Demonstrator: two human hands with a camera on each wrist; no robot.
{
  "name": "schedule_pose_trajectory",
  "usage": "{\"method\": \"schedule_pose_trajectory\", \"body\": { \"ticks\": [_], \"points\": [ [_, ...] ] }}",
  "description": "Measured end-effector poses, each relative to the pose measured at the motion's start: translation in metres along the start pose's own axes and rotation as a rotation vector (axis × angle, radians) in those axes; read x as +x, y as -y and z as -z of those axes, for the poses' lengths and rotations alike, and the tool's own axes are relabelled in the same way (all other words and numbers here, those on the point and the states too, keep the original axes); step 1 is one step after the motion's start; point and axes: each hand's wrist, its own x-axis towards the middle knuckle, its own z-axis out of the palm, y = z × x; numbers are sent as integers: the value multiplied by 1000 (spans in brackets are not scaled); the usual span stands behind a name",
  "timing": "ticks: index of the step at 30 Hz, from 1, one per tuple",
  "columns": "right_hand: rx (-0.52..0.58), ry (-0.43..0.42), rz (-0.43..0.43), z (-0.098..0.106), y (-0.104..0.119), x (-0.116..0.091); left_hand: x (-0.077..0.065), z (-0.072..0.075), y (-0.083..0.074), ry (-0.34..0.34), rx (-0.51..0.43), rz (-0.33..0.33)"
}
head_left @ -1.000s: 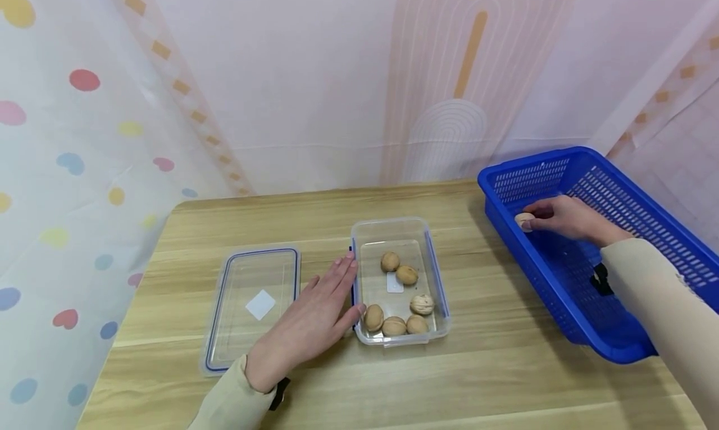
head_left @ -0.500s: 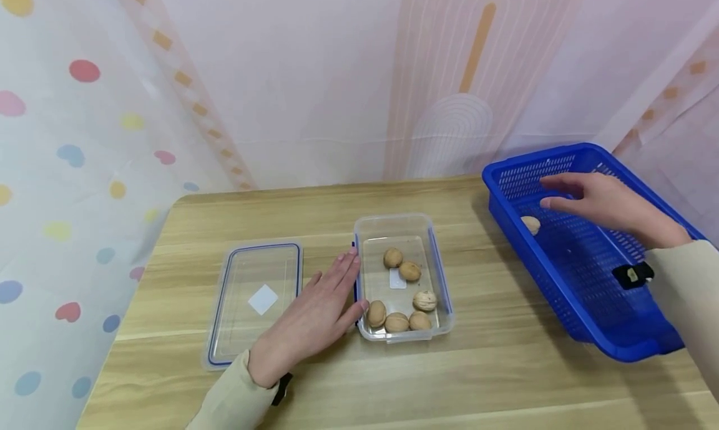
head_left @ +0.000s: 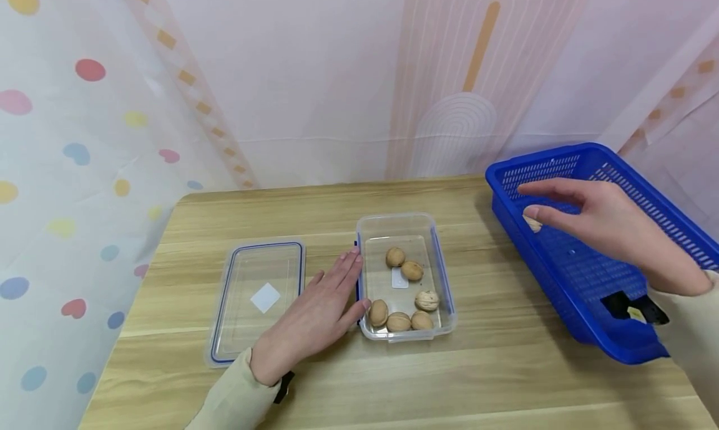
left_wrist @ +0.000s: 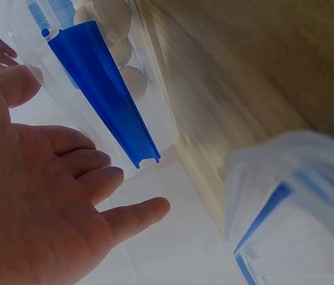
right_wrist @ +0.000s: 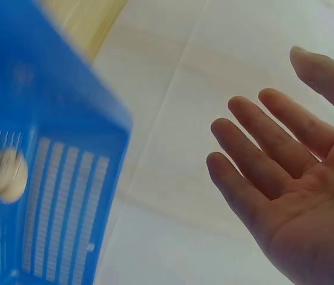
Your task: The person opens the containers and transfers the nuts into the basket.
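My left hand lies with straight fingers along the left side of a clear plastic food container, fingertips at its blue side clip. Several walnuts lie in the container, most near its front end. On the right, my right hand hovers over a blue plastic basket with its fingers spread and nothing in them. One walnut rests in the basket by its left wall. In the head view the right thumb partly covers that walnut.
A clear lid with a blue seal lies on the wooden table left of the container, close by the left hand. Behind the table hangs a patterned curtain. The basket stands at the table's right end.
The right hand has let go of the walnut in the basket, lifted up and back, then come forward over it again. The left hand has stayed at the container.
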Motion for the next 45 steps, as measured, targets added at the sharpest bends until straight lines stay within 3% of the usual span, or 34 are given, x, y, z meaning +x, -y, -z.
{"method": "schedule_pose_trajectory", "body": {
  "ticks": [7, 13, 22, 35, 45],
  "points": [
    [71, -44, 74, -15, 26, -11, -1, -1, 0, -1, -3, -2],
    [139, -85, 200, -31, 46, -16, -2, -1, 0, -2, -4, 0],
    [189, -98, 242, -56, 70, -18, -3, 0, -1, 3, -6, 6],
    [277, 31, 269, -106, 72, 11, -1, -1, -2, 14, -6, 5],
    [214, 183, 354, -130, 69, 39, -1, 1, 0, 18, -2, 10]
  ]
}}
